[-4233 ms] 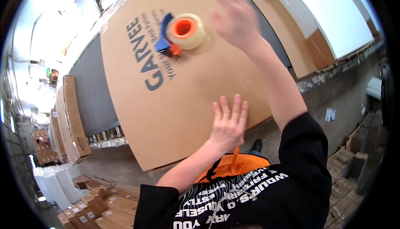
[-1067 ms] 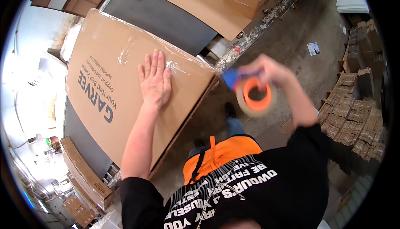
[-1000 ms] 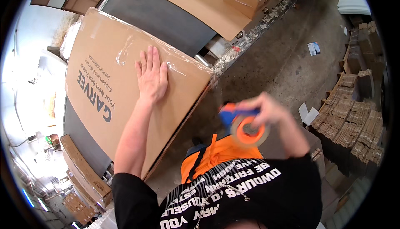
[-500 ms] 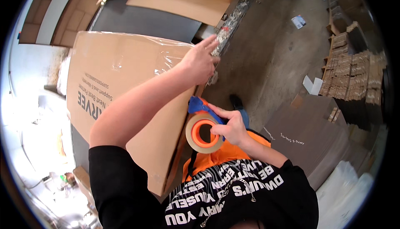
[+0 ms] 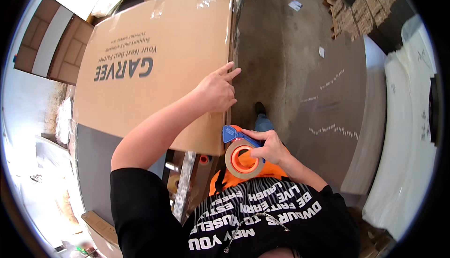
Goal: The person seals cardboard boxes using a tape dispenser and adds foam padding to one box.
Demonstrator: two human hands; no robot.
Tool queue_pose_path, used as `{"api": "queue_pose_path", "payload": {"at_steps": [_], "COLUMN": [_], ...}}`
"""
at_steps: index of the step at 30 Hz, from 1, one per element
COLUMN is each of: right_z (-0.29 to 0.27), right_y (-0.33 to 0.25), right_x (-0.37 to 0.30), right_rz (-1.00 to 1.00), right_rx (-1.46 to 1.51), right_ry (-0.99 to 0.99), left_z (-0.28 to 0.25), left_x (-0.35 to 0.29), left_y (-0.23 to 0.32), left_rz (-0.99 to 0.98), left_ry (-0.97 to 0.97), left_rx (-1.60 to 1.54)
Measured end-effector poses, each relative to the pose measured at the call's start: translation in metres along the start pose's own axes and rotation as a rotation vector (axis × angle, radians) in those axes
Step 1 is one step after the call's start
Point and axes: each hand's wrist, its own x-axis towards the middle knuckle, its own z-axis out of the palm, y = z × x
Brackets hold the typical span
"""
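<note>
A large brown cardboard box (image 5: 176,42) with dark printing and shiny clear tape near its far end lies on the worktable, left of my body. My left hand (image 5: 216,90) rests along the box's right edge, fingers spread and pointing outward past it. Low in front of my waist, my right hand (image 5: 272,147) grips a blue and orange tape dispenser (image 5: 239,135). Its wide tape roll (image 5: 230,160) on an orange hub faces me, beside the box's near right corner. Part of my right hand's fingers is hidden behind the dispenser.
The dark table surface (image 5: 96,164) shows at the near left. To my right stands a large grey-brown stack of sheets (image 5: 335,112) beside white wrapped material (image 5: 398,131). Flattened cardboard (image 5: 363,11) is stacked farther back. Paper scraps (image 5: 295,5) lie on the concrete floor.
The box has turned and shifted away from me, uncovering the table's near edge. My left hand stays by its right edge. The tape dispenser remains in my right hand, and the view has shifted.
</note>
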Motion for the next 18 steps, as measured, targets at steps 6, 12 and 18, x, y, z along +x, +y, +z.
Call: {"api": "queue_pose_path", "payload": {"at_steps": [6, 12, 18], "right_z": [0.055, 0.066, 0.077], "right_y": [0.046, 0.064, 0.086], "right_x": [-0.071, -0.101, -0.126], "right_rz": [-0.104, -0.110, -0.177], "right_rx": [-0.066, -0.165, -0.168], "right_ry": [0.034, 0.046, 0.101], "left_z": [0.033, 0.030, 0.025], "left_x": [-0.040, -0.061, -0.063], "left_y": [0.052, 0.084, 0.086], "left_rz": [0.040, 0.061, 0.026], "left_ry": [0.265, 0.260, 0.228], "left_rx": [-0.163, -0.275, -0.373]}}
